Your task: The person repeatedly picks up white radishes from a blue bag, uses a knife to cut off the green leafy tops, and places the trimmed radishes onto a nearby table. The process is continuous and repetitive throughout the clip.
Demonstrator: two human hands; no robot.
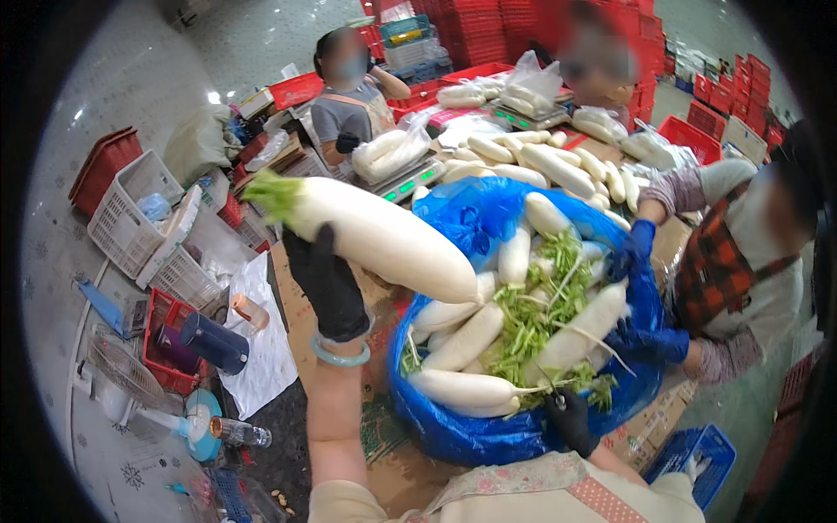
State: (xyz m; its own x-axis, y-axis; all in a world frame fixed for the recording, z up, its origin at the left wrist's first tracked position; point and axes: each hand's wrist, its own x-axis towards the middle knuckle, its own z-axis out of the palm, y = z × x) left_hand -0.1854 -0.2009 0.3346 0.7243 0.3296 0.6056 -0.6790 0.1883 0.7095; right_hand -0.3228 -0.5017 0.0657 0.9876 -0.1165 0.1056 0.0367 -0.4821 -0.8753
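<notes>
My left hand (327,281), in a black glove, holds up a large white daikon radish (392,242) by its upper part, its cut green stalks pointing left. In front of me a blue plastic bag (458,435) stands wide open, filled with daikons and cut green leaf stalks (523,327). My right hand (571,418), also black-gloved, is at the bag's near right rim, closed round a small dark metal tool (560,399), perhaps scissors or a knife, mostly hidden. A daikon (458,388) lies just left of it with its thin root pointing towards it.
A person in blue gloves (634,255) reaches to the bag from the right. Beyond lie a pile of daikons (556,167) and digital scales (409,180) with bagged daikons; two other people stand there. At left are a tumbler (216,343), crates and a fan (124,366). A blue basket (709,464) is lower right.
</notes>
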